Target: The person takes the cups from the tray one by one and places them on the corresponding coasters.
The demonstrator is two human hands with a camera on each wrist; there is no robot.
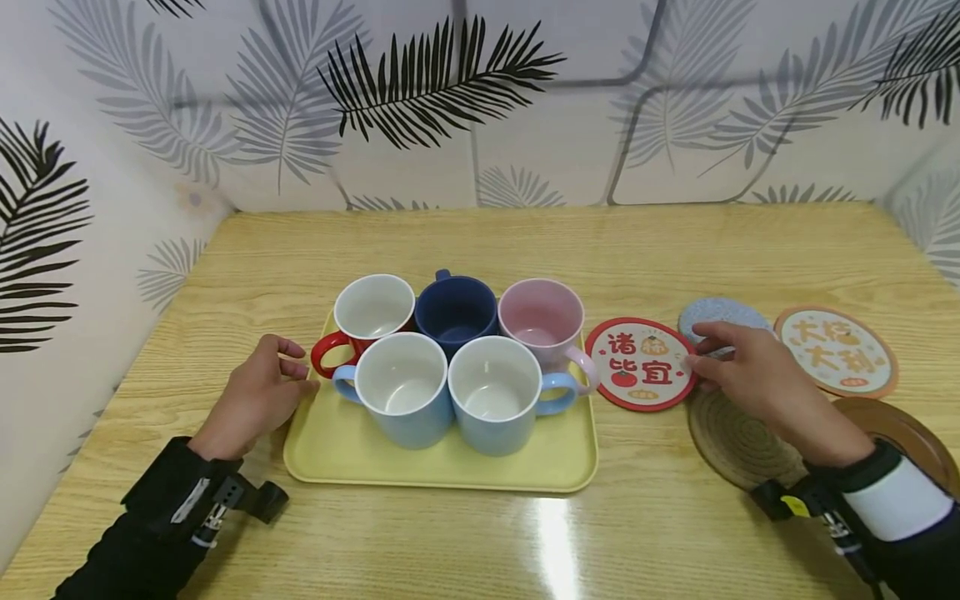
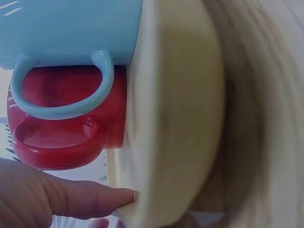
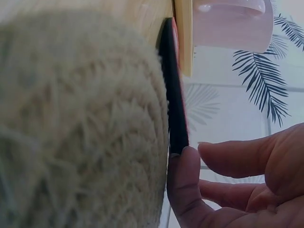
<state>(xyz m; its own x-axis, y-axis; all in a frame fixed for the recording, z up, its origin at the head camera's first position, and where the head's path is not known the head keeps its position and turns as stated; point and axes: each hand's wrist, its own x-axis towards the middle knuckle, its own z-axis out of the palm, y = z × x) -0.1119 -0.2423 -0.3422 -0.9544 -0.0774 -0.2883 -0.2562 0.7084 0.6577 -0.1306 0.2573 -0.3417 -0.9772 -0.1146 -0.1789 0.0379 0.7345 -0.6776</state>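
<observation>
My left hand grips the left edge of a pale yellow tray, thumb over the rim in the left wrist view. On the tray stand a red mug with a white inside, a navy mug, a pink mug and two light blue mugs, one on the left and one on the right. To the right of the tray, my right hand pinches the right edge of a round red-rimmed coaster between thumb and fingers. The coaster's dark underside shows in the right wrist view.
Around my right hand lie a grey-blue round coaster, an orange-rimmed coaster, a woven round mat and a brown round coaster, partly covered by the forearm. A wall with leaf-print covering rises behind the wooden table.
</observation>
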